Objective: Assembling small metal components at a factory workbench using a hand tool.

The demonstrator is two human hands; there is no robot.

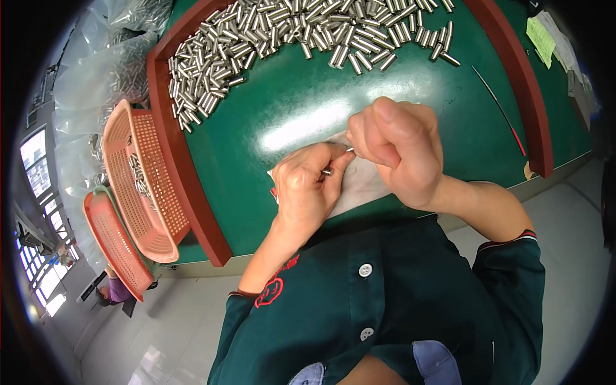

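Holding one metal cylinder (328,172) in the left hand (305,183), above one white cloth (360,189).
The left hand is closed around the cylinder; the right hand (404,147), a tight fist, sits just beside it, and whether it holds anything cannot be told. Beyond lies one heap of cylinders (276,32), too dense to count; at right, one red-ended rod (502,108); at left, two pink baskets (160,173).

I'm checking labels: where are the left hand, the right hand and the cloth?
Left hand (303,179): head view, back of the hand.
Right hand (409,153): head view, thumb side.
Cloth (360,187): head view, part between the hands.
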